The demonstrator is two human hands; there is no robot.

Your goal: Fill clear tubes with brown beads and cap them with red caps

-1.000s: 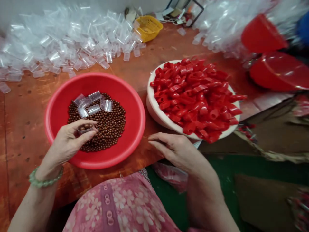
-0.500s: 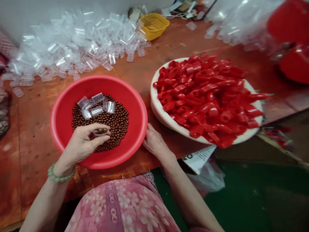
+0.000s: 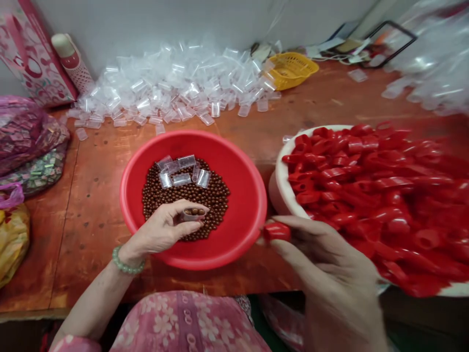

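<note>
Over the red basin (image 3: pixel 252 195), my left hand (image 3: pixel 168 222) pinches a small clear plastic case (image 3: pixel 190 216) with several brown beads showing at its open end. Below it in the basin lie many brown beads (image 3: pixel 216 195), with several empty clear cases (image 3: pixel 182 179) on top of them. My right hand (image 3: pixel 326 259) is raised between the basin and a white tub (image 3: pixel 280 190). Its thumb and fingers grip a red plastic piece (image 3: pixel 277 231), whose full shape is partly hidden. The tub is heaped with similar red plastic pieces (image 3: pixel 366 181).
A long pile of clear plastic cases (image 3: pixel 176 93) lies along the wall, beside a yellow basket (image 3: pixel 293 71). Bags of small packets (image 3: pixel 29 142) stand at the left, near a bottle (image 3: pixel 73 61) and a pink bag (image 3: pixel 40 58). More clear plastic (image 3: pixel 436 68) is piled at the far right.
My right hand has left the basin's rim and now holds a red plastic piece. My left hand still holds the filled case over the beads. The view has shifted left.
</note>
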